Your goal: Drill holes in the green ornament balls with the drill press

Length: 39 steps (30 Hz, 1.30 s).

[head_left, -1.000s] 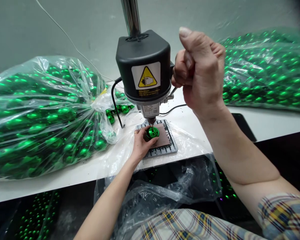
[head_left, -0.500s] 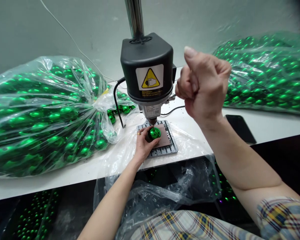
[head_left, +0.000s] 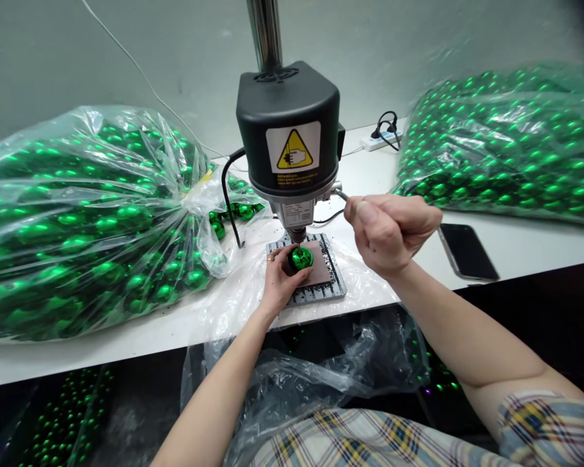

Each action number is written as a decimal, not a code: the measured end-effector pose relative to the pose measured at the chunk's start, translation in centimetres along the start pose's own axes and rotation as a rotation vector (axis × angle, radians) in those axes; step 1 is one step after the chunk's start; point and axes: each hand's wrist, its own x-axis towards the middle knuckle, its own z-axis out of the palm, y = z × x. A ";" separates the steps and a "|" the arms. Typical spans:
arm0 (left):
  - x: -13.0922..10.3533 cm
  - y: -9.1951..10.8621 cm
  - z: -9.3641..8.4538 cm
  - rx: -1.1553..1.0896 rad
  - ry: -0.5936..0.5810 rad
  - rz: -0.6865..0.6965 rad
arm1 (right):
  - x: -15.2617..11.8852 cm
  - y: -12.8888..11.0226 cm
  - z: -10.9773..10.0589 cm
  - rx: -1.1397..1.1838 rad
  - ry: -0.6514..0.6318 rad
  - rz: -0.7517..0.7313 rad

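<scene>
A shiny green ball rests on a brown pad over the slotted metal base of a black drill press. Thumb and fingers of my left hand hold the ball from the left. The drill chuck is right above it, and the bit meets the ball's top; whether it is inside cannot be made out. My right hand is closed around the end of the metal lever at the press's right side. Dark shavings lie on the base.
A large clear bag of green balls lies at the left, another bag at the right. A phone lies near the table edge. Behind stands a power strip. Loose clear plastic hangs over the front edge.
My right hand has come down with the lever, uncovering the power strip and more of the phone. My left hand and the ball have stayed in place.
</scene>
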 end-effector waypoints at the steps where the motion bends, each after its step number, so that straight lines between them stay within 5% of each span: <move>1: 0.0 0.0 0.0 -0.001 0.002 0.000 | -0.2 0.4 0.0 0.035 0.018 -0.073; 9: -0.1 -0.2 -0.1 0.012 0.006 -0.002 | -1.1 1.4 0.1 0.117 -0.076 -0.310; 14: 0.0 -0.1 -0.1 -0.003 -0.006 -0.011 | 1.5 -0.6 1.3 0.120 0.182 -0.011; 23: -0.9 1.3 -0.1 0.056 0.079 0.005 | 8.9 -2.4 2.9 0.248 0.286 0.453; 30: -2.9 2.1 -1.2 0.189 0.188 0.028 | 9.2 -2.5 2.8 0.233 0.300 0.521; 39: -5.8 3.9 -2.8 0.000 0.120 0.095 | 9.2 -2.7 3.0 0.204 0.310 0.513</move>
